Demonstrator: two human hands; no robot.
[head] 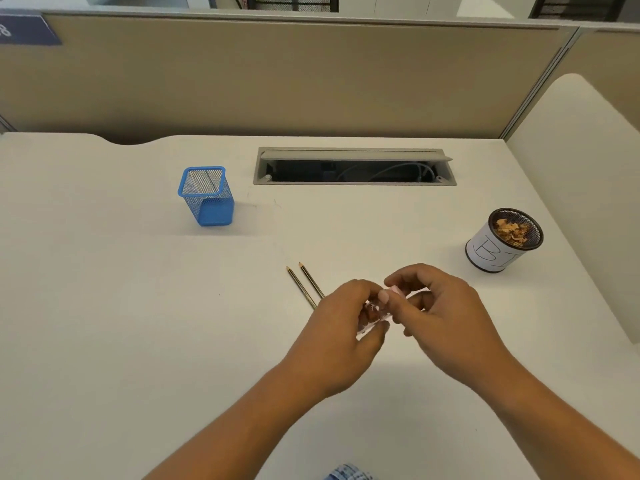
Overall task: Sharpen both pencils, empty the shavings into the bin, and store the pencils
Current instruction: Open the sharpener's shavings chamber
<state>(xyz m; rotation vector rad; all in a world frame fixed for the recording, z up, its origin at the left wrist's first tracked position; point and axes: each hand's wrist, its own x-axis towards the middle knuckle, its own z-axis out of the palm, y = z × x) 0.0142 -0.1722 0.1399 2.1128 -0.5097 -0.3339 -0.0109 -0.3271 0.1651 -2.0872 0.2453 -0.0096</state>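
Pencils: look sharpened, lying on the surface.
Bin: shavings inside.
Your fingers: left hand and right hand pinch the sharpener.
To do: store pencils in blue cup.

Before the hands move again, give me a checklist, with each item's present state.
1. Sharpener gripped by left hand and right hand: ok.
2. Sharpener emptied: cannot tell, the hands cover it.
3. Pencils lying side by side on the table, not held: ok.
4. Pencil tips sharp: cannot tell, too small.
5. Bin upright, mouth open, shavings inside: ok.
6. Blue mesh cup upright and open for storing: ok.
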